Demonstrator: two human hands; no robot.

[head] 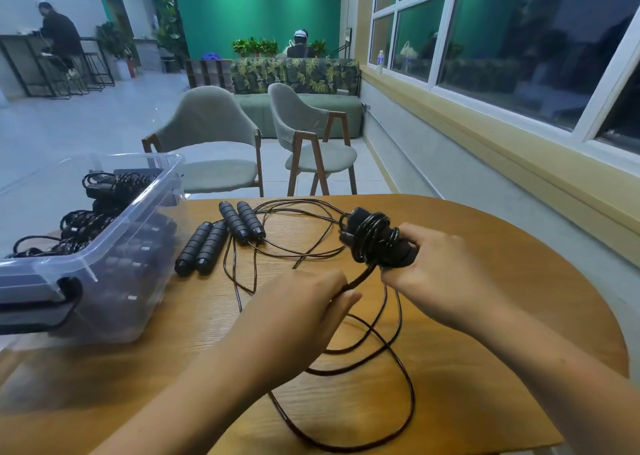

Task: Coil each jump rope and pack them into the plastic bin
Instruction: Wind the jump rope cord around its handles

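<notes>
Right hand grips black jump rope handles, glossy cord wound round them; left hand pinches, seemingly, loose cord

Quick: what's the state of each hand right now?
Left hand: pinching the loose cord.
Right hand: gripping the cord-wrapped handles.

Lounge or café-style common room, padded chairs, leaf-print sofa, potted plants, bar stools
</notes>
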